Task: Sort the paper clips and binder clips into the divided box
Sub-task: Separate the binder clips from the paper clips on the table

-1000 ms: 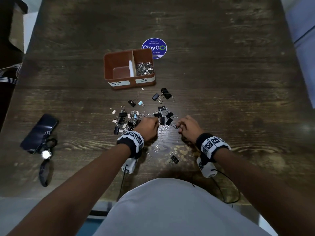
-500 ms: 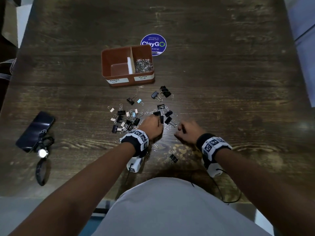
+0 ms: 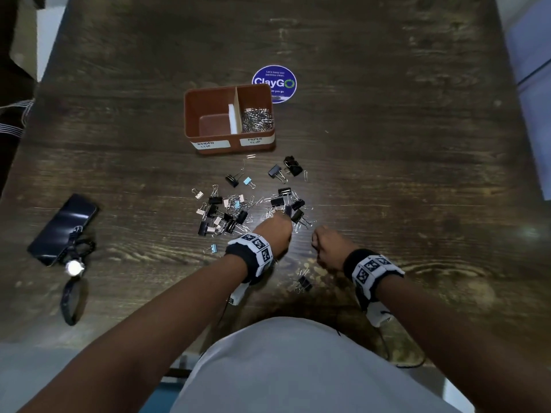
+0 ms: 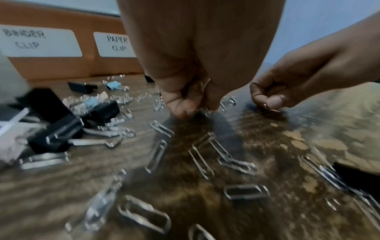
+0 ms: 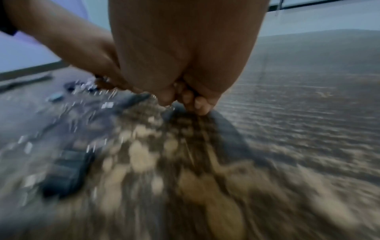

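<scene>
The brown divided box (image 3: 208, 96) stands at the table's middle, labelled "BINDER CLIP" on the left and "PAPER CLIP" on the right. Its right compartment holds silver paper clips (image 3: 257, 120). Black, blue and pale binder clips (image 3: 220, 214) lie scattered with loose paper clips (image 4: 156, 155) in front of the box. My left hand (image 3: 278, 226) is down at the pile, its bunched fingers (image 4: 185, 107) pinching paper clips. My right hand (image 3: 320, 242) sits just to its right, thumb and finger (image 4: 271, 102) pinched on what looks like a paper clip at the tabletop. The right wrist view is blurred.
A dark phone (image 3: 64, 225) with a strap and a small shiny fob (image 3: 74, 268) lies at the left. A round blue ClayGo sticker (image 3: 275, 80) is behind the box. A lone black binder clip (image 3: 304, 283) lies near the table's front edge.
My right hand has drawn back a little toward my body. My left hand has shifted slightly right along the pile's near edge. The box has not moved.
</scene>
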A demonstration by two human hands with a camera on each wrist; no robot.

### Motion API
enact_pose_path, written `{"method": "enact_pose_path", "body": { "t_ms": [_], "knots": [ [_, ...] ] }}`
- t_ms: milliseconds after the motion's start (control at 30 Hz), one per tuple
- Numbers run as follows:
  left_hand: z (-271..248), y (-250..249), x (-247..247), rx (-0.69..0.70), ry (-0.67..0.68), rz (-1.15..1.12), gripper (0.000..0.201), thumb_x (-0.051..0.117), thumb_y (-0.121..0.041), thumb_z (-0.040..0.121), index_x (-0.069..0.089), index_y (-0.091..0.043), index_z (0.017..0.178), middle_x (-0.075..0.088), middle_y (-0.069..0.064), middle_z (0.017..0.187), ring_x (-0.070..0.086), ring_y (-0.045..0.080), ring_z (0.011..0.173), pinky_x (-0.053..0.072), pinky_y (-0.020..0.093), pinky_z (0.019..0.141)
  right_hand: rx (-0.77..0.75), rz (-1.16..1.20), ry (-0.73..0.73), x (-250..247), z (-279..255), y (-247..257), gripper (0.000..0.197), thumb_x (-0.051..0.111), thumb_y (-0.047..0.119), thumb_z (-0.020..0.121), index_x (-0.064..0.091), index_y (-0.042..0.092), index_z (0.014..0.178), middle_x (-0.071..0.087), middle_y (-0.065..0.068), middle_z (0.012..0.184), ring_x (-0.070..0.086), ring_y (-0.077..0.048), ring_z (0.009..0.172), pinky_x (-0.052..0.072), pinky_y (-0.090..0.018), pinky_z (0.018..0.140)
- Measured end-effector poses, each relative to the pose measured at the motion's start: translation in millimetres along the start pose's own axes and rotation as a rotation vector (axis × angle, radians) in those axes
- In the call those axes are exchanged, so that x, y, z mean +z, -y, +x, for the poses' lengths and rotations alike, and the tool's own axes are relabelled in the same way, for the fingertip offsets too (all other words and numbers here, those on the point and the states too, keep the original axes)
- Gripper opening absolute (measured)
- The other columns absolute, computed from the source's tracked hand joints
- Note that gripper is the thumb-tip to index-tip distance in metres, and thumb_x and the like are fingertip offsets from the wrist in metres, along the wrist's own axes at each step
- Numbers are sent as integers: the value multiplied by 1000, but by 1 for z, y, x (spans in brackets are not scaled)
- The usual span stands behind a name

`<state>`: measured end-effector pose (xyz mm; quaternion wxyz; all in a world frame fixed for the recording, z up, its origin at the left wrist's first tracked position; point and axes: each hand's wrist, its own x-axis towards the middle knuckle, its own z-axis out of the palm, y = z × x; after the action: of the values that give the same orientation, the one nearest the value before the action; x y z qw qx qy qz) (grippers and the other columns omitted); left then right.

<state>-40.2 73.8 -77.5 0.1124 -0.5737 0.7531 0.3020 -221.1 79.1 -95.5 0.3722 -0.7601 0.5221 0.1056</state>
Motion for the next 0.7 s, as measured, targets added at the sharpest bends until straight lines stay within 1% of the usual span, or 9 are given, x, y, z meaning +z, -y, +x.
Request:
{"method": "enact_pose_path", "body": {
  "t_ms": [133, 167, 233, 300, 367, 400, 467, 567, 700],
  "knots": [
    [1, 20, -59, 0, -107, -52, 30, 51, 1, 90, 48, 3, 120, 55, 18, 113, 59, 32, 99, 50, 39, 87, 21, 260, -151, -61, 31, 31, 10, 42, 3, 95, 42, 12, 90, 47, -3, 84, 43, -15, 72, 32, -25, 62],
    [5, 28, -81, -38, -151, -96, 29, 50, 1, 91, 48, 1, 120, 57, 16, 109, 59, 31, 98, 50, 40, 87, 31, 312, -189, -81, 42, 42, 9, 42, 4, 96, 43, 12, 92, 49, -2, 84, 44, -13, 71, 34, -23, 62],
    [17, 46, -128, -131, -212, -152, 22, 50, -2, 94, 51, -1, 115, 57, 11, 105, 57, 25, 94, 48, 32, 82, 47, 399, -298, -122, 70, 65, 6, 47, 9, 96, 51, 13, 95, 55, -1, 88, 49, -12, 76, 37, -21, 68],
    [33, 63, -171, -188, -274, -163, 17, 50, -7, 96, 55, 1, 111, 58, 10, 101, 54, 22, 91, 42, 28, 76, 40, 476, -359, -159, 102, 90, 8, 55, 15, 94, 59, 16, 87, 60, 1, 84, 54, -13, 77, 43, -25, 75],
    [49, 75, -205, -225, -315, -184, 18, 53, -12, 96, 61, 2, 104, 64, 12, 98, 60, 25, 91, 45, 30, 74, 14, 500, -401, -189, 127, 115, 12, 59, 17, 92, 65, 16, 81, 63, 3, 76, 59, -11, 71, 53, -31, 77],
    [57, 80, -217, -243, -327, -196, 21, 54, -14, 96, 64, 4, 101, 67, 14, 98, 64, 27, 92, 48, 33, 75, 9, 482, -429, -200, 136, 125, 13, 58, 17, 92, 69, 13, 87, 66, 1, 78, 61, -10, 72, 55, -28, 78],
    [71, 85, -234, -261, -319, -216, 25, 54, -15, 95, 67, 4, 103, 69, 18, 101, 67, 31, 95, 53, 36, 79, 28, 423, -465, -213, 148, 135, 19, 55, 18, 92, 68, 10, 103, 69, -5, 96, 64, -13, 89, 52, -23, 84],
    [83, 87, -243, -294, -330, -195, 27, 52, -15, 94, 65, 3, 109, 69, 20, 106, 66, 35, 97, 55, 40, 83, 109, 381, -472, -214, 151, 120, 27, 51, 17, 91, 65, 11, 114, 64, -9, 119, 57, -23, 115, 41, -27, 99],
    [84, 95, -230, -236, -331, -205, 26, 53, -14, 93, 67, 0, 110, 69, 17, 107, 66, 30, 95, 55, 35, 82, 244, 355, -491, -190, 131, 63, 33, 51, 11, 88, 67, 11, 117, 64, -12, 123, 57, -25, 119, 36, -22, 103]
  ]
}}
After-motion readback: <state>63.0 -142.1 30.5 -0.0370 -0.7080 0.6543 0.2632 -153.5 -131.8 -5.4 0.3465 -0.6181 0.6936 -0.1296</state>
